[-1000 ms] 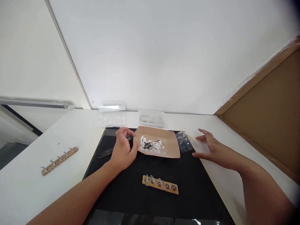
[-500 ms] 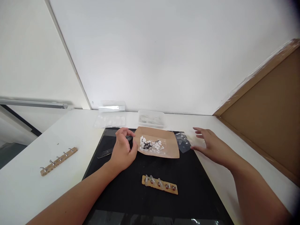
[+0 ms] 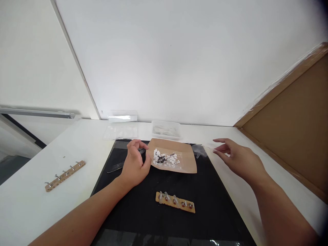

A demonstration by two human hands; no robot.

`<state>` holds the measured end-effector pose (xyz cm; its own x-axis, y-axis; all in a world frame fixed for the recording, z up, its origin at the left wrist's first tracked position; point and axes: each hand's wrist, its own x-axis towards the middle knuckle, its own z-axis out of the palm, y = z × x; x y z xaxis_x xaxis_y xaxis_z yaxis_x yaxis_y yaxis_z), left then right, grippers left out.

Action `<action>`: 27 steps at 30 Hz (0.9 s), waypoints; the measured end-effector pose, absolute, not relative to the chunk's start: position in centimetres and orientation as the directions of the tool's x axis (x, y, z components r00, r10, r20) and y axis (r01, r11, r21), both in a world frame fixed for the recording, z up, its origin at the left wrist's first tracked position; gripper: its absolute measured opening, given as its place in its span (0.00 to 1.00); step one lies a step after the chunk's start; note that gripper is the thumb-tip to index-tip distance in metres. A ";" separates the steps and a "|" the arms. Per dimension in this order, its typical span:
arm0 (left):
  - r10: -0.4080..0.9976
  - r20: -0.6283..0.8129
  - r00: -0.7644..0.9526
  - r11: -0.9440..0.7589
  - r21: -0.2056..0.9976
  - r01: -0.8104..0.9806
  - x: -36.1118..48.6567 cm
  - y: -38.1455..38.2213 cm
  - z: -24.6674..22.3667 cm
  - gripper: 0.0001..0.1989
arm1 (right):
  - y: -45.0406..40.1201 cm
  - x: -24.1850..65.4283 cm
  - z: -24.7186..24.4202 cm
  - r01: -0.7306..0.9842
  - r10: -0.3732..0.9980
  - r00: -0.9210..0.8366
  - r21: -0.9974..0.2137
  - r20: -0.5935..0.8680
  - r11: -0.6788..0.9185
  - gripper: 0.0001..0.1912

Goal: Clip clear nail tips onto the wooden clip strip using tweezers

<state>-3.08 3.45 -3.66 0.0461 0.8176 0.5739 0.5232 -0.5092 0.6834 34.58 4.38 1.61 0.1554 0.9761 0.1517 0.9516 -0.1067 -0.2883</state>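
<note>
A brown paper tray holds a heap of small white pieces mixed with dark strands. Curled at its left edge is my left hand, with thumb and forefinger closed on the rim. My right hand pinches the edge of a clear plastic bag lying right of the tray; small clear pieces show in it. Nearer me, a wooden strip carries a row of metal studs, several with clear tips over them. A dark flat tool lies partly hidden behind my left hand.
A black mat lies under these things on the white table. At the back stand an open clear case and a translucent box. Another wooden strip with metal screws lies left. A brown board leans at right.
My right hand has closed its thumb and fingers together on the plastic bag's edge. The bag's white squares no longer show. My left hand and the tray have stayed in place.
</note>
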 end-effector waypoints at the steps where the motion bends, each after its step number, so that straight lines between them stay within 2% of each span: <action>1: 0.818 0.573 0.044 -0.507 0.684 0.524 -3.1 3.5 -3.7 0.21 | 4.3 34.5 1.8 0.948 0.970 0.181 -0.291 0.160 -0.129 0.22; 7: 0.814 0.579 0.049 -0.510 0.670 0.540 -3.1 3.5 -3.8 0.20 | 4.0 34.3 2.7 0.932 0.928 0.306 -0.267 0.211 -0.246 0.18; 16: 0.813 0.578 0.073 -0.514 0.653 0.557 -3.1 3.6 -3.8 0.21 | 3.7 34.7 3.1 0.859 0.768 0.499 -0.346 0.402 -0.378 0.15; 21: 0.810 0.581 0.081 -0.522 0.650 0.552 -3.2 3.5 -3.7 0.21 | 4.4 36.4 1.7 0.869 0.778 0.482 -0.337 0.403 -0.364 0.14; 27: 0.813 0.577 0.079 -0.522 0.661 0.540 -3.1 3.5 -3.5 0.21 | 5.1 38.0 0.4 0.905 0.814 0.426 -0.202 0.395 -0.375 0.16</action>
<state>-3.08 3.49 -3.54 0.0791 0.8128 0.5771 0.5401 -0.5216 0.6605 38.00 5.13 0.45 0.4260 0.8141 0.3948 0.9046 -0.3752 -0.2024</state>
